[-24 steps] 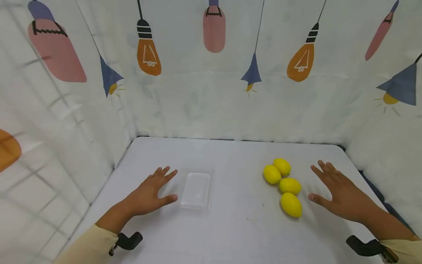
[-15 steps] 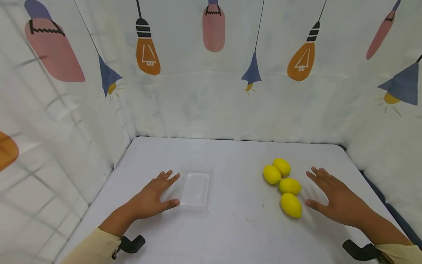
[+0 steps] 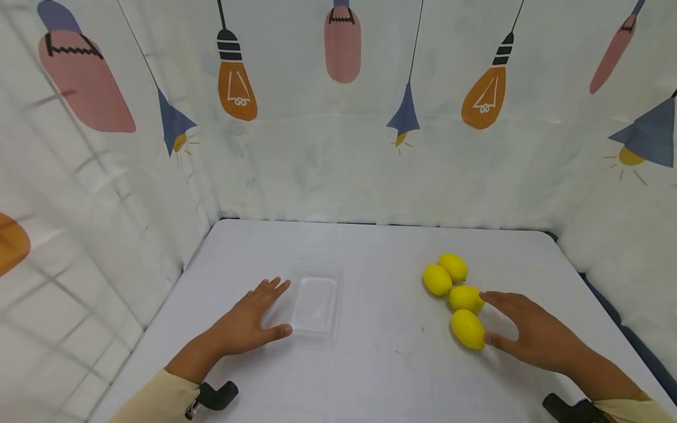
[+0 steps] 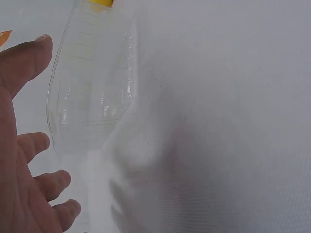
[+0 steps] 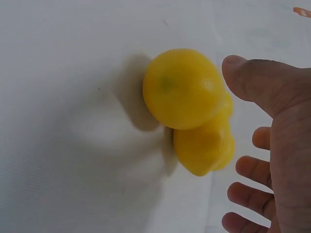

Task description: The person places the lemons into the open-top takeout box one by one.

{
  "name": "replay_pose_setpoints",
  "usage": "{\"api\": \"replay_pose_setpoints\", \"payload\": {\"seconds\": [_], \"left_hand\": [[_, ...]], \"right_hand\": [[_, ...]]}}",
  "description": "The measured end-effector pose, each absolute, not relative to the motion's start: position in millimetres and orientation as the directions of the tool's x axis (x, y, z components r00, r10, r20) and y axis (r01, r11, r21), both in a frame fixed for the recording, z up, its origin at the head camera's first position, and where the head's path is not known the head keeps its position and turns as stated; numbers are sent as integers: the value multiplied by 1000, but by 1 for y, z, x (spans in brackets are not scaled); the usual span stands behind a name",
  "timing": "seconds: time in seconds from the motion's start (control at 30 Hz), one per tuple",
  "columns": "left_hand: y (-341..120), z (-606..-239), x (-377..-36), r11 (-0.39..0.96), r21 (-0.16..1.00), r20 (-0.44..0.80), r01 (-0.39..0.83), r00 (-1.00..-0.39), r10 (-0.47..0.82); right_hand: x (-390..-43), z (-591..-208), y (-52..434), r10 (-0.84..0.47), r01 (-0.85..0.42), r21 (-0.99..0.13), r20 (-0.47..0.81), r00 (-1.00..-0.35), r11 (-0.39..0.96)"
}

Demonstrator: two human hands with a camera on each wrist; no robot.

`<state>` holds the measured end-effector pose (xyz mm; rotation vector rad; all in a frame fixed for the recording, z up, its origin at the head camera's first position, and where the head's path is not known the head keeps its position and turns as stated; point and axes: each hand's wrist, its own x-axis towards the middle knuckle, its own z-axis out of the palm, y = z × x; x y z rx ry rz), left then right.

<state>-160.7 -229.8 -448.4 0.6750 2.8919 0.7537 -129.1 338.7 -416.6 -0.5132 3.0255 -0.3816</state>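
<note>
Left of a transparent rectangular plastic tray (image 3: pixel 315 305) on the white bench (image 3: pixel 381 370), the bare left hand (image 3: pixel 250 324) has its grip spread, seemingly so placed to face the tray's edge. Well to the tray's right, four yellow oval lemons (image 3: pixel 465 298) lie clustered, perhaps grouped for easy reach. Beyond them from the tray, the right hand's (image 3: pixel 542 338) grip is parted, its opening turned towards the foremost lemon (image 3: pixel 468 329), which lies just before it, unpinched; whether any fingertip touches cannot be told.
</note>
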Motion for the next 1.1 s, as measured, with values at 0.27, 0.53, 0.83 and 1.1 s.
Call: {"api": "replay_pose_setpoints", "payload": {"seconds": [0.27,0.53,0.83,1.1], "left_hand": [[-228,-450,-158,787,484,30,382,-907,421],[-226,-453,-157,798,485,17,359,-916,401],[-225,-454,-157,808,477,25,346,-924,381],[-226,-456,-157,810,479,23,338,-927,374]], "right_hand": [[-129,-428,335,-350,-341,-256,13,-937,904],[-129,-437,332,-373,-360,-272,2,-928,893],[-129,-439,328,-373,-351,-285,-27,-927,892],[-130,-440,328,-376,-347,-282,-54,-925,894]]}}
